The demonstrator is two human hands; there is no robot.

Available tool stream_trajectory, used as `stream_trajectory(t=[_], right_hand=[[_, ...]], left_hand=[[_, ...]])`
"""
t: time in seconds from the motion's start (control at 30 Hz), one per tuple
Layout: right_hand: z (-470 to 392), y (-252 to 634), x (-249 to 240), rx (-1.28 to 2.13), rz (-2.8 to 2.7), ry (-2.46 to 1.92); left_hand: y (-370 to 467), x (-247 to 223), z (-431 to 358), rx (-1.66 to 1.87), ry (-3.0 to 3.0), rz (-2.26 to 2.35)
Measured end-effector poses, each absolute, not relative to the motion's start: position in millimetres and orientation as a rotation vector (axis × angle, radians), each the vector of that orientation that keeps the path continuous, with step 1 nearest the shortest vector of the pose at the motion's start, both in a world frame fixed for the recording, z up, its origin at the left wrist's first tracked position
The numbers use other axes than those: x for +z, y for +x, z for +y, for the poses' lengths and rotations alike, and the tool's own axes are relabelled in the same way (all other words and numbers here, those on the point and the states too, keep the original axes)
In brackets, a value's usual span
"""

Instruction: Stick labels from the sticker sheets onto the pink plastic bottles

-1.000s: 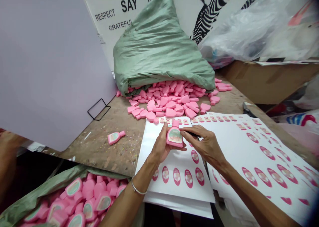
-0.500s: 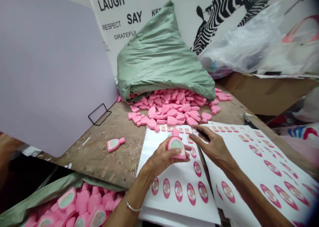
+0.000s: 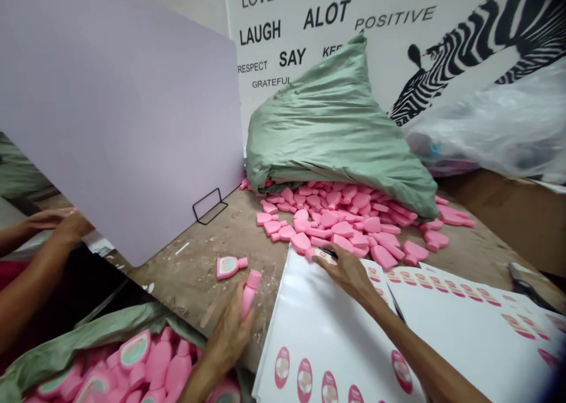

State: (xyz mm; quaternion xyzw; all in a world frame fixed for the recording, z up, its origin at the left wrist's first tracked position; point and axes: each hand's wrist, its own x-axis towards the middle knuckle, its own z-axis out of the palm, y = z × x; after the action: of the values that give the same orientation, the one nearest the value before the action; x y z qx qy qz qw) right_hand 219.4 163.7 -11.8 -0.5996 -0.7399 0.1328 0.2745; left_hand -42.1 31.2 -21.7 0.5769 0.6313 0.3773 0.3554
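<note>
My left hand [image 3: 234, 326] is closed around a small pink plastic bottle [image 3: 250, 294], held upright above the table's front edge. Another pink bottle [image 3: 228, 266], with a pale green label, lies on its side just beyond it. My right hand [image 3: 347, 271] reaches to the near edge of a pile of pink bottles [image 3: 329, 219], its fingertips beside one bottle's cap. A slim dark tool [image 3: 328, 252] is in that hand; its kind is not clear. Under the right arm is a white sheet of oval pink stickers [image 3: 305, 379], partly bare.
A green sack [image 3: 340, 137] lies behind the pile. More sticker sheets [image 3: 446, 326] and black scissors [image 3: 528, 288] are at right. An open sack of bottles [image 3: 159, 359] stands at lower left. Beside a lilac board [image 3: 154, 125] with a wire stand [image 3: 210, 207], another person's hands [image 3: 62, 223] show.
My left hand has carried its bottle left, off the sticker sheet. My right hand has moved forward to the pile's edge. The view has turned left.
</note>
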Motion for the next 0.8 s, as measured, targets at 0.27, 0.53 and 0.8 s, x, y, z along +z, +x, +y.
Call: stream_trajectory(t=[0.27, 0.53, 0.8], right_hand=[[180.2, 193.4, -13.3, 0.181, -2.083, -1.758], [70.9, 242.6, 56.1, 0.953, -2.511, -1.198], [117.3, 299.8, -2.7, 0.725, -1.929, -1.527]], left_hand=[[-68.5, -51.8, 50.6, 0.875, 1.872, 2.011], [9.7, 26.0, 52.3, 0.38, 1.654, 1.006], [72.9, 2.2, 66.9, 0.782, 1.042, 0.917]])
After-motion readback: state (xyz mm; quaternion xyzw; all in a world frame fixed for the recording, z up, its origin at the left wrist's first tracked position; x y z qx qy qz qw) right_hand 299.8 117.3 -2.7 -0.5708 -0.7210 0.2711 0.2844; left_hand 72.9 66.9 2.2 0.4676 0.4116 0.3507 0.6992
